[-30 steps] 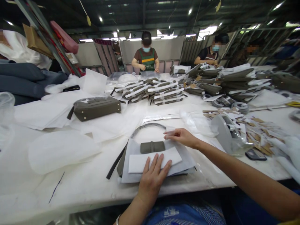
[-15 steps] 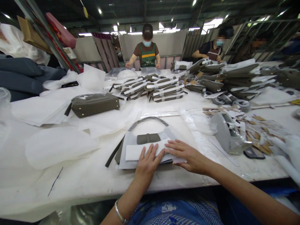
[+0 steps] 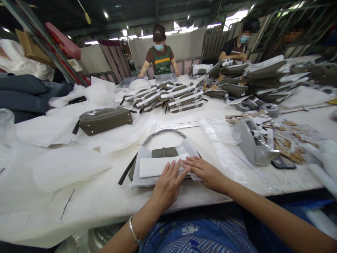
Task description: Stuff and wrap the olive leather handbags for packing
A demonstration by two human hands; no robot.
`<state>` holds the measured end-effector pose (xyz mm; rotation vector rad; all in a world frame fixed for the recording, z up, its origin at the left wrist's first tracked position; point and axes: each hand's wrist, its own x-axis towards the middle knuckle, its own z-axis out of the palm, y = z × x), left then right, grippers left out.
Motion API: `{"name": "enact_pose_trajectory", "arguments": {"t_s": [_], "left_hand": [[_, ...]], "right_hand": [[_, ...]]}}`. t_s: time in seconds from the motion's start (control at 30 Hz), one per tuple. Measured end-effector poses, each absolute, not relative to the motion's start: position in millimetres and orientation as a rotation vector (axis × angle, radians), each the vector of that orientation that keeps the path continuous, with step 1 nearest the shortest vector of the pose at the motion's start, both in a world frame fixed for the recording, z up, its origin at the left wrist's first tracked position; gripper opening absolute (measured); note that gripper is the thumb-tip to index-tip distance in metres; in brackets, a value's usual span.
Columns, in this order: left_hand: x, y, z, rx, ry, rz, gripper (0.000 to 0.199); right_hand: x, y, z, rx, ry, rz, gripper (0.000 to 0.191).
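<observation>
A dark olive handbag point(image 3: 132, 172) lies flat at the table's front edge, its wrapped handle point(image 3: 164, 131) arching away from me. Thin white sheeting point(image 3: 143, 153) covers its front, leaving an olive flap point(image 3: 165, 152) showing. Across the lower part rests a folded white strip point(image 3: 151, 167). My left hand point(image 3: 170, 182) presses on the right part of this strip with fingers spread. Beside it, my right hand point(image 3: 206, 173) lies flat over the strip's right end and the sheeting, fingers extended. The fingertips of both hands nearly meet.
Another olive bag point(image 3: 105, 121) lies on white sheets at the left. Wrapped bags point(image 3: 181, 96) are piled at the back. A grey tape dispenser point(image 3: 250, 142), a phone point(image 3: 283, 162) and scattered tags point(image 3: 292, 140) are on the right. A masked person point(image 3: 160, 52) stands across the table.
My hands stay on the strip; the right hand has shifted slightly inward. The strip's right part lies flatter under them. The camera view has tilted and shifted slightly.
</observation>
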<state>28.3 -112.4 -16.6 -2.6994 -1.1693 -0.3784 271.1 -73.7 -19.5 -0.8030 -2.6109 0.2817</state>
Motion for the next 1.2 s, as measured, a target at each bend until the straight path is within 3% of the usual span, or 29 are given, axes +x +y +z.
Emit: {"name": "enact_pose_trajectory", "arguments": {"t_s": [0.1, 0.3, 0.47, 0.63, 0.83, 1.07, 1.2], "left_hand": [[37, -111, -15, -2.733, -1.217, -0.425, 0.075], [41, -109, -24, -2.657, -1.239, -0.521, 0.066], [41, -109, -25, -2.616, -1.217, -0.533, 0.062], [42, -109, -23, -2.607, -1.211, -0.509, 0.062], [41, -109, -25, -2.602, -1.181, -0.528, 0.058], [40, -107, -27, -2.651, -1.213, -0.532, 0.065], [40, -108, -27, -2.689, -1.236, -0.541, 0.067]], "right_hand": [[268, -76, -22, -0.796, -2.561, 0.222, 0.08], [270, -100, -22, -0.688, -2.29, 0.071, 0.049], [277, -101, 16, -0.8, -2.235, 0.208, 0.021], [249, -32, 41, -1.111, -2.355, 0.272, 0.031], [213, 27, 11, -1.209, -2.814, 0.286, 0.026], [223, 17, 9, -1.291, -2.653, 0.32, 0.032], [274, -42, 0, -1.277, -2.057, 0.231, 0.031]]}}
